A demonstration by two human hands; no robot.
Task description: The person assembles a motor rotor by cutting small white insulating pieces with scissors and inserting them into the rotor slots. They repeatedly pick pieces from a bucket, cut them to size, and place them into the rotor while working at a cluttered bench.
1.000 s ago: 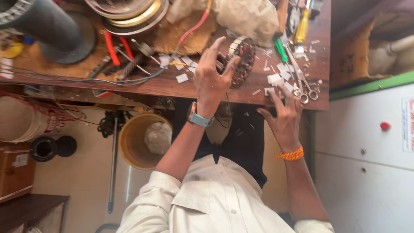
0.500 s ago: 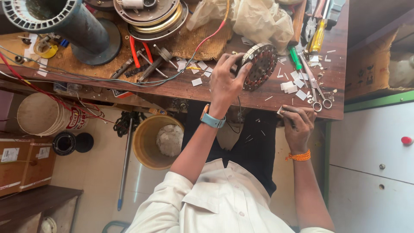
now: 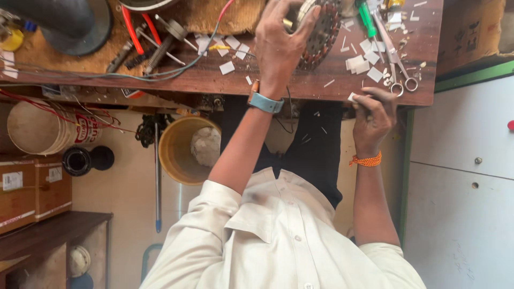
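My left hand (image 3: 278, 48), with a blue-strapped watch on its wrist, grips a round motor winding core (image 3: 324, 29) with copper coils and holds it on the wooden workbench (image 3: 225, 83). My right hand (image 3: 375, 115), an orange thread around its wrist, is at the bench's near edge. Its fingers are closed on a small white paper slip (image 3: 352, 97). More white paper slips (image 3: 364, 64) lie scattered on the bench between the two hands. My white shirt and dark trousers fill the lower middle of the view.
Scissors (image 3: 399, 80), a green-handled screwdriver (image 3: 367, 18) and red-handled pliers (image 3: 136, 32) lie on the bench, with wires and a grey pipe base (image 3: 64, 21) at left. Under the bench stand a yellow bucket (image 3: 171, 150), a white bucket (image 3: 37, 128) and cardboard boxes (image 3: 32, 187). A white cabinet (image 3: 466, 176) is at right.
My right hand has drawn back from the slips on the bench to its near edge and closed on a white slip. My left hand keeps hold of the winding core.
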